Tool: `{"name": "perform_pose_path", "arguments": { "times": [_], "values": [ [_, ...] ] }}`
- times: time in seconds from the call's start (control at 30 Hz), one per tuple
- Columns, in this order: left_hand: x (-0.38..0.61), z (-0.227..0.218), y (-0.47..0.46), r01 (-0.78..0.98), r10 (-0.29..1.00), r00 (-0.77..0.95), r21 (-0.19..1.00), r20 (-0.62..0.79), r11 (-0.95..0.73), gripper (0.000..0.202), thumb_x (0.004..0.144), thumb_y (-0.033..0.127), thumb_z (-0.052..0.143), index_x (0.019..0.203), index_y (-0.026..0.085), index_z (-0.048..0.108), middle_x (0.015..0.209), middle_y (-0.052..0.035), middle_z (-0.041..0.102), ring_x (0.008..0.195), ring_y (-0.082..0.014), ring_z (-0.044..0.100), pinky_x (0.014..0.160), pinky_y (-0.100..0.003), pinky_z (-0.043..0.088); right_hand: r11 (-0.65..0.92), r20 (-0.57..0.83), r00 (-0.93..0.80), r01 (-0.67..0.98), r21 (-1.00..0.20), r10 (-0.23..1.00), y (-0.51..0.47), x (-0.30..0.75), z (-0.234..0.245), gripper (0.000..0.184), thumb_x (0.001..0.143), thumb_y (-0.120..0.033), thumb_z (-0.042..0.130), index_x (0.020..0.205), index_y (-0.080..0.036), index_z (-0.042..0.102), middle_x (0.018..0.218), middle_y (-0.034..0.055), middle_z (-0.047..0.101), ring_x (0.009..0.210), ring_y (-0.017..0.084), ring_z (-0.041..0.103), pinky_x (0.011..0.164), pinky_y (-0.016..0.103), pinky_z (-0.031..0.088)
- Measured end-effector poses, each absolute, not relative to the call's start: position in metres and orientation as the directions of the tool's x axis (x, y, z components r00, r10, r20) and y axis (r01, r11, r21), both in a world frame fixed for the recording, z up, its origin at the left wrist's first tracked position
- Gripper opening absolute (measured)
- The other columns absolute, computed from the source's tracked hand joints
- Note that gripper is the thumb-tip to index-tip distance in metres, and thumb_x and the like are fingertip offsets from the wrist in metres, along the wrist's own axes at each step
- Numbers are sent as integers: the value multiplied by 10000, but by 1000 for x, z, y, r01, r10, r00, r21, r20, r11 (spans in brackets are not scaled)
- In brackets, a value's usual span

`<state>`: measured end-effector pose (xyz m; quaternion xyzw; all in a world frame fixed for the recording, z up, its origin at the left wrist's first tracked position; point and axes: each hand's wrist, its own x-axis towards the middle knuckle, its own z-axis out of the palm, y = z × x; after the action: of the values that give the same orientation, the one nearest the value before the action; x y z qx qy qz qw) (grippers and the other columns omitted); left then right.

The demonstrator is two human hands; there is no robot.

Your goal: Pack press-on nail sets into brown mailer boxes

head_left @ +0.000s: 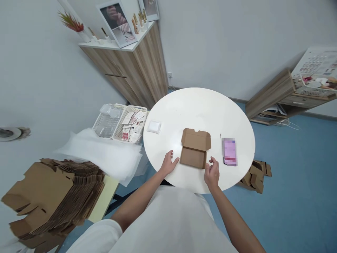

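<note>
An open brown cardboard mailer box lies on the white round table, its lid folded back away from me and its tray showing bare cardboard. My left hand is just left of the box, fingers apart and holding nothing. By the box's near right corner is my right hand, its fingers loosely bent and apart; whether it touches the cardboard I cannot tell. A small white packet rests at the table's left side. To the right lies a phone with a blurred pink screen.
At left stand white baskets with clear plastic pieces and printed cards, beside white foam sheets and a stack of flat cardboard boxes. Folded boxes lie on the floor at right. A wooden cabinet stands behind.
</note>
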<state>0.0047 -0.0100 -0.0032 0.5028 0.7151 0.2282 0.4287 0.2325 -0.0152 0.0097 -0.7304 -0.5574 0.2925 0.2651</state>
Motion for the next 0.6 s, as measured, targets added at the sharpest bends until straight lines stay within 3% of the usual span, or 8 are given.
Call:
{"name": "perform_pose_path", "arguments": {
  "times": [0.1,0.2,0.4,0.6],
  "values": [
    [-35,1,7,522,924,-230,762,-305,382,574,783,450,439,1263,202,242,1251,-116,343,1087,-200,423,802,-298,419,-62,-103,-30,628,-776,994,0,186,35,429,821,-410,273,1138,-169,435,1031,108,526,882,214,511,761,340,406],
    [-83,2,35,516,892,-348,736,-289,440,616,767,415,478,1275,198,203,1248,-120,345,1081,-201,436,850,-314,401,-27,-216,-273,562,-826,938,28,119,48,358,808,-428,337,1025,-216,527,997,73,570,836,194,539,745,321,426],
    [-156,-8,97,532,862,-390,685,-324,498,639,754,366,503,1286,162,213,1316,-140,276,1183,-236,353,965,-337,306,-425,-514,-177,376,-823,839,93,13,13,467,792,-454,341,1167,-187,419,1161,90,512,937,171,552,717,274,471],
    [-180,-24,131,414,858,-321,755,-401,508,646,741,197,491,1319,188,201,1316,-115,330,1177,-221,373,958,-341,316,-531,-542,-64,131,-837,838,128,-21,-19,462,756,-437,437,1170,-234,427,1260,65,439,1043,180,502,775,290,466]
  ]
}}
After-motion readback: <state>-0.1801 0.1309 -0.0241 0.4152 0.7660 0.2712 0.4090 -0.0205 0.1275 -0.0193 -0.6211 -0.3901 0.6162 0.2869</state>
